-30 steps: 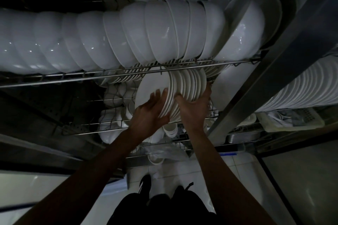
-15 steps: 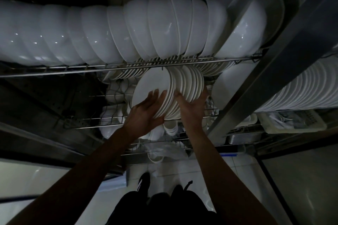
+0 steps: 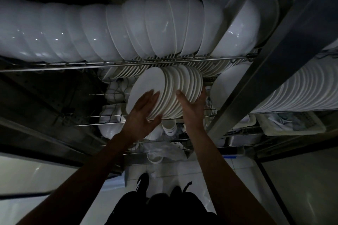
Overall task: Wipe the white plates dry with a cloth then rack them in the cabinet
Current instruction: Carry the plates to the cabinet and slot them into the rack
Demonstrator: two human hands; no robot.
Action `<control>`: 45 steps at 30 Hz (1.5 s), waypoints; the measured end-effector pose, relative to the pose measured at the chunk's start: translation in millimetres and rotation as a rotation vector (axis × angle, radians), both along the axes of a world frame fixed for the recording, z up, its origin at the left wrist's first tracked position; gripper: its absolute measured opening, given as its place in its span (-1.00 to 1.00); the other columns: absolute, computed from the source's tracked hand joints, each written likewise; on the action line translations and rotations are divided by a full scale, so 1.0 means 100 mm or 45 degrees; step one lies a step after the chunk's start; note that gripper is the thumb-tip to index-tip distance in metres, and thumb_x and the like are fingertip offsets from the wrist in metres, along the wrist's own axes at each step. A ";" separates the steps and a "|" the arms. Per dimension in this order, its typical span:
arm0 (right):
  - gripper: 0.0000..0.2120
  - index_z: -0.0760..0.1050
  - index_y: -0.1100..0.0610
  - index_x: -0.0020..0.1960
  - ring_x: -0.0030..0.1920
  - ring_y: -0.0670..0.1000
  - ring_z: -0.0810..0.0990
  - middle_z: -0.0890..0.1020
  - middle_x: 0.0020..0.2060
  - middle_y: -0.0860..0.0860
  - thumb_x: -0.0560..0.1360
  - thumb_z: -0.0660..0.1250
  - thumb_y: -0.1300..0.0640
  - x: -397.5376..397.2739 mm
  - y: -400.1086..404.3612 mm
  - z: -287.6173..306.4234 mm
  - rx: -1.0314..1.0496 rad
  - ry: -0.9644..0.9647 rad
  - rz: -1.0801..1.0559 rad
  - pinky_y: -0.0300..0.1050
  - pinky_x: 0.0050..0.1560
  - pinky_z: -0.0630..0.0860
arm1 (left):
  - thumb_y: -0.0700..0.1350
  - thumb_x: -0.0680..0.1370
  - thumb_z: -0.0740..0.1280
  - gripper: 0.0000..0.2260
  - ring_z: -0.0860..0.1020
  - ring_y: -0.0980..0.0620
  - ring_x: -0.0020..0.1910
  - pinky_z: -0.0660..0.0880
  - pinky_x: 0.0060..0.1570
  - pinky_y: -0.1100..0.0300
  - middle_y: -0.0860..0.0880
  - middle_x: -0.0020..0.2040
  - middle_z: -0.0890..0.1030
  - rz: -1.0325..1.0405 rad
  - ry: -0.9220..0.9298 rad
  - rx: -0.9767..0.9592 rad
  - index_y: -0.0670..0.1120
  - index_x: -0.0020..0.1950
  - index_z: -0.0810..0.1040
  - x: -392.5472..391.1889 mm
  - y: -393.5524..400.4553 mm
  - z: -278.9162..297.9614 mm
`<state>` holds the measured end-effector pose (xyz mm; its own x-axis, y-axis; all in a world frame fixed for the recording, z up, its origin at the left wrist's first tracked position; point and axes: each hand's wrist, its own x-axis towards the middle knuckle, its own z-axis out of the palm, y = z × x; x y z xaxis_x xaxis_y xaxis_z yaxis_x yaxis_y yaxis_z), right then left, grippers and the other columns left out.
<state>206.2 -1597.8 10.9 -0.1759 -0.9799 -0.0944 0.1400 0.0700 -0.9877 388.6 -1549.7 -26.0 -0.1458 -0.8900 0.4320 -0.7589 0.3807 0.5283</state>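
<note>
Dim cabinet, wire rack shelf [image 3: 182, 117] — stack of white plates [image 3: 175, 93] on edge, pressed between left hand [image 3: 141, 113] and right hand [image 3: 192, 110], fingers straight. Bowls [image 3: 128, 29] racked above.

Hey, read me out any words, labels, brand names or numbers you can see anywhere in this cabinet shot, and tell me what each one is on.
None can be read. The stack of plates between the left hand and the right hand is plain white, as are the bowls above; the view is dim.
</note>
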 end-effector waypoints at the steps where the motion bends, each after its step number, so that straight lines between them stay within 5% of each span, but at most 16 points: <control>1: -0.09 0.09 -0.01 0.61 0.39 -0.06 0.40 0.36 0.47 -0.08 0.44 0.56 0.07 0.00 0.00 0.00 0.008 -0.016 0.000 -0.13 0.40 0.38 | 0.09 0.61 0.32 -0.41 0.26 -0.10 0.56 0.33 0.45 -0.16 -0.15 0.56 0.32 0.017 0.030 0.017 -0.16 0.56 0.32 0.01 0.01 -0.02; 6: -0.06 0.05 0.01 0.63 0.38 -0.09 0.37 0.33 0.49 -0.05 0.44 0.55 0.05 0.00 0.01 -0.02 0.023 0.009 0.010 -0.21 0.34 0.35 | 0.12 0.60 0.32 -0.40 0.26 -0.04 0.56 0.32 0.47 -0.10 -0.11 0.56 0.33 0.023 0.058 0.042 -0.14 0.56 0.32 0.05 0.01 0.00; 10: -0.11 0.11 0.02 0.60 0.34 -0.12 0.42 0.39 0.43 -0.09 0.45 0.55 0.06 -0.01 0.00 -0.04 -0.028 0.048 -0.002 -0.46 0.17 0.37 | 0.20 0.61 0.30 -0.39 0.28 -0.06 0.55 0.35 0.44 -0.13 -0.11 0.56 0.33 0.062 0.102 0.050 -0.12 0.55 0.34 0.05 0.02 -0.09; 19: -0.09 0.13 0.01 0.60 0.43 -0.10 0.39 0.37 0.48 -0.07 0.42 0.56 -0.05 -0.03 0.07 -0.03 -0.079 0.105 0.022 -0.21 0.39 0.37 | 0.17 0.61 0.29 -0.40 0.26 -0.09 0.56 0.34 0.41 -0.27 -0.09 0.57 0.31 0.107 0.157 0.033 -0.12 0.56 0.33 -0.01 0.07 -0.13; 25: -0.14 0.17 -0.02 0.58 0.44 -0.06 0.41 0.40 0.47 -0.08 0.42 0.52 -0.12 -0.06 0.09 -0.01 -0.123 0.168 0.022 0.13 0.46 0.38 | 0.13 0.63 0.29 -0.47 0.34 -0.11 0.50 0.38 0.40 -0.15 -0.12 0.51 0.40 0.126 0.165 -0.032 -0.13 0.52 0.40 -0.07 0.04 -0.05; 32: -0.20 0.16 0.00 0.59 0.43 -0.03 0.43 0.42 0.47 -0.04 0.48 0.47 -0.10 -0.12 0.13 0.05 -0.133 0.269 0.003 0.15 0.43 0.41 | 0.12 0.63 0.28 -0.49 0.37 -0.10 0.47 0.43 0.37 -0.05 -0.13 0.48 0.39 0.190 0.097 -0.070 -0.12 0.50 0.43 -0.15 0.06 0.06; 37: -0.35 0.18 0.06 0.59 0.53 -0.06 0.24 0.29 0.55 -0.02 0.60 0.37 0.01 -0.22 0.18 0.13 -0.262 0.524 0.044 -0.06 0.54 0.21 | 0.10 0.63 0.28 -0.48 0.38 -0.08 0.45 0.45 0.35 -0.04 -0.14 0.46 0.40 0.209 0.076 -0.041 -0.15 0.51 0.40 -0.19 0.08 0.17; 45: -0.45 0.30 0.17 0.55 0.57 0.08 0.19 0.24 0.58 0.12 0.62 0.34 0.04 -0.29 0.16 0.21 -0.253 0.737 0.150 0.04 0.56 0.18 | 0.12 0.65 0.20 -0.46 0.38 -0.18 0.46 0.37 0.43 -0.07 -0.20 0.45 0.45 0.209 -0.042 0.032 -0.18 0.52 0.38 -0.23 0.11 0.33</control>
<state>177.5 -1581.8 32.2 -0.0333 -0.9848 0.1704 -0.4198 -0.1409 -0.8966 366.1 -1538.7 7.5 -0.0114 -0.9135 0.4067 -0.8268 0.2374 0.5100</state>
